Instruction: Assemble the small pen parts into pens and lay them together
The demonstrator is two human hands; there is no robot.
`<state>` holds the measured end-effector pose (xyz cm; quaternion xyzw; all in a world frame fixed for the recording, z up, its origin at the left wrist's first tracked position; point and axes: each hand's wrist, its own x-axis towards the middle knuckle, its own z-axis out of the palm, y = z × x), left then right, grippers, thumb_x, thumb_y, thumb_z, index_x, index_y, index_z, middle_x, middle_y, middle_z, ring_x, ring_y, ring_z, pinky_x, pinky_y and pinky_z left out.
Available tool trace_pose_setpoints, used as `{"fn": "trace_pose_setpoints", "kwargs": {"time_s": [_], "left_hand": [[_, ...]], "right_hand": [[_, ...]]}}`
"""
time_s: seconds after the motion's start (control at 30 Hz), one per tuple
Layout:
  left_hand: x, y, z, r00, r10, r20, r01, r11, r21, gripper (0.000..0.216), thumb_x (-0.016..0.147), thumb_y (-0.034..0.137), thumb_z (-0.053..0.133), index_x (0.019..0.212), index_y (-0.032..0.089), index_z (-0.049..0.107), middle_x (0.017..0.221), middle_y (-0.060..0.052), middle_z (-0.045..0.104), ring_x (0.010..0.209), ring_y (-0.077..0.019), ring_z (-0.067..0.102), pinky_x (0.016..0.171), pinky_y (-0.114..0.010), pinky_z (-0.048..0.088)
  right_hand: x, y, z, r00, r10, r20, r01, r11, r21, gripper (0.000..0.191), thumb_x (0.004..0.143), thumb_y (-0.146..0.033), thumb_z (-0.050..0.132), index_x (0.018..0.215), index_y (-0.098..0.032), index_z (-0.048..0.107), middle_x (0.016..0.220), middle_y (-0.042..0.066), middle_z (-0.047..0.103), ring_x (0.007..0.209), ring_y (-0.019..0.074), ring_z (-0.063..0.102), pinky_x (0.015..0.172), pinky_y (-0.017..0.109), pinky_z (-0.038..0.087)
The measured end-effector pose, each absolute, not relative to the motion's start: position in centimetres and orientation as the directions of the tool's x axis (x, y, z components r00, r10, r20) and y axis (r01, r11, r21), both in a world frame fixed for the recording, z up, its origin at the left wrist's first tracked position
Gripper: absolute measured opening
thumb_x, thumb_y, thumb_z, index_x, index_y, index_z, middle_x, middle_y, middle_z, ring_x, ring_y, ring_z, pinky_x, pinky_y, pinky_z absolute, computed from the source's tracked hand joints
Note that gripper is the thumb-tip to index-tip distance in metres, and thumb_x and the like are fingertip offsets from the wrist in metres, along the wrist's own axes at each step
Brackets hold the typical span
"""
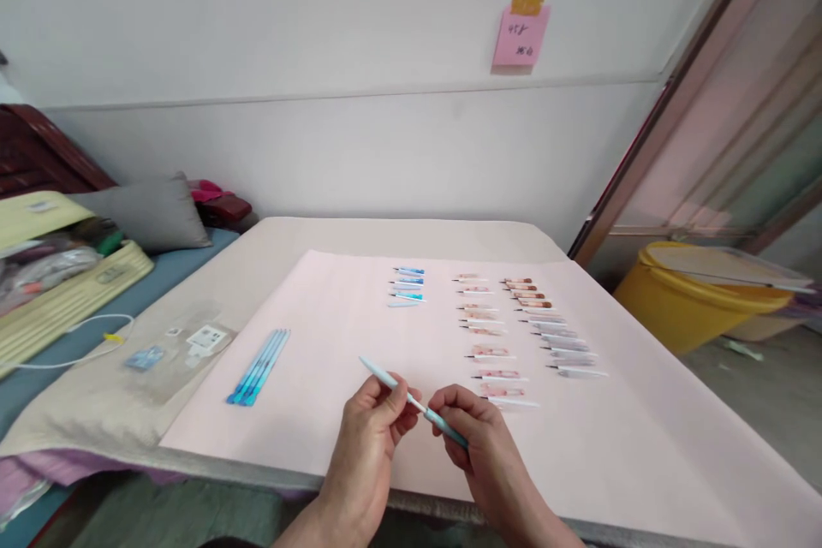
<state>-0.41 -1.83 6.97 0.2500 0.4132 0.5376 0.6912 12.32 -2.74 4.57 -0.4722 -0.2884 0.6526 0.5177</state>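
Over the table's near edge, my left hand (371,437) pinches the pale blue barrel (378,370) of a pen, its tapered end pointing up and to the left. My right hand (479,441) is closed on the pen's other pale blue part (448,428). A thin white refill (416,403) shows between the two parts, bridging the gap. Beyond my hands lies a short column of blue pen parts (407,296) with dark-tipped refills. To the left, several blue pens (260,368) lie side by side.
A pink sheet (334,308) covers much of the table. Pink-patterned pen parts (499,375) lie in a column on the right, beside brown and grey ones (568,351). A clear plastic bag (186,351) lies at left. A yellow bin (668,300) stands right of the table.
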Motion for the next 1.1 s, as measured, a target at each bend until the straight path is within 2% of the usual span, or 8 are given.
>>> {"fn": "trace_pose_setpoints", "kwargs": {"time_s": [0.1,0.43,0.6,0.67,0.77,0.87,0.97,1.1], "left_hand": [[-0.3,-2.0,7.1,0.043,0.964,-0.261,-0.495,0.247,0.833,0.019,0.069,0.032,0.067,0.076,0.015,0.062,0.077,-0.005,0.062,0.076,-0.015,0.056,0.072,-0.027,0.043],[0.6,-3.1,7.1,0.137,0.963,-0.23,-0.414,0.267,0.87,0.015,0.073,0.03,0.062,0.077,0.015,0.062,0.081,-0.004,0.06,0.078,-0.0153,0.053,0.077,-0.029,0.041],[0.5,-3.0,6.9,0.117,0.946,-0.303,-0.468,0.322,0.823,0.016,0.068,0.03,0.067,0.075,0.016,0.063,0.08,-0.003,0.059,0.077,-0.0146,0.053,0.073,-0.026,0.041],[0.5,-3.0,7.1,0.157,0.947,-0.281,-0.474,0.322,0.82,0.015,0.069,0.029,0.066,0.074,0.016,0.063,0.077,-0.003,0.058,0.073,-0.0138,0.052,0.07,-0.026,0.041],[0.6,-3.0,7.3,0.224,0.944,-0.243,-0.458,0.322,0.829,0.014,0.069,0.027,0.065,0.074,0.014,0.065,0.076,-0.004,0.06,0.063,-0.0118,0.051,0.07,-0.028,0.041],[0.5,-2.9,7.1,0.231,0.938,-0.259,-0.43,0.338,0.837,0.017,0.067,0.026,0.067,0.078,0.013,0.067,0.081,-0.007,0.063,0.063,-0.0126,0.053,0.075,-0.03,0.041],[0.4,-2.9,6.9,0.249,0.932,-0.264,-0.413,0.349,0.842,0.02,0.068,0.025,0.067,0.083,0.012,0.068,0.085,-0.009,0.064,0.074,-0.0169,0.056,0.082,-0.033,0.04],[0.5,-2.9,6.8,0.308,0.917,-0.256,-0.406,0.369,0.836,0.021,0.07,0.024,0.065,0.087,0.012,0.067,0.088,-0.01,0.064,0.091,-0.0209,0.055,0.088,-0.035,0.037]], "right_hand": [[12.5,-2.8,4.7,-0.021,0.953,-0.303,-0.397,-0.286,-0.872,0.005,0.062,-0.019,0.055,0.066,-0.015,0.056,0.051,-0.003,0.052,0.035,0.0017,0.021,0.037,0.021,0.007],[12.3,-3.3,5.3,-0.013,0.965,-0.262,-0.361,-0.249,-0.899,0.008,0.066,-0.024,0.057,0.066,-0.016,0.056,0.05,-0.005,0.046,0.039,0.0029,0.022,0.038,0.02,0.012],[12.0,-3.8,5.4,0.005,0.994,-0.109,-0.283,-0.103,-0.954,0.015,0.06,-0.022,0.069,0.067,-0.017,0.056,0.063,-0.002,0.054,0.057,0.0088,0.045,0.047,0.019,0.03],[12.0,-3.9,5.3,-0.041,0.987,-0.157,-0.338,-0.161,-0.927,0.016,0.063,-0.024,0.068,0.069,-0.017,0.055,0.059,-0.004,0.052,0.048,0.0058,0.039,0.042,0.018,0.025],[12.3,-4.1,5.4,-0.238,0.932,-0.273,-0.509,-0.359,-0.782,0.016,0.072,-0.03,0.061,0.071,-0.017,0.053,0.054,-0.006,0.047,0.036,0.0005,0.015,0.036,0.019,0.01],[12.6,-4.3,5.6,-0.358,0.887,-0.291,-0.57,-0.454,-0.685,0.02,0.077,-0.034,0.057,0.069,-0.016,0.051,0.056,-0.005,0.049,0.034,-0.001,0.013,0.035,0.019,0.008],[12.7,-4.3,5.5,-0.356,0.887,-0.294,-0.532,-0.451,-0.717,0.023,0.078,-0.039,0.055,0.072,-0.017,0.052,0.049,-0.007,0.045,0.031,0.0003,0.015,0.034,0.019,0.007],[12.6,-4.0,5.1,-0.286,0.923,-0.257,-0.432,-0.363,-0.825,0.029,0.078,-0.044,0.054,0.069,-0.017,0.053,0.038,-0.01,0.032,0.033,0.0029,0.014,0.035,0.021,0.008]]}}
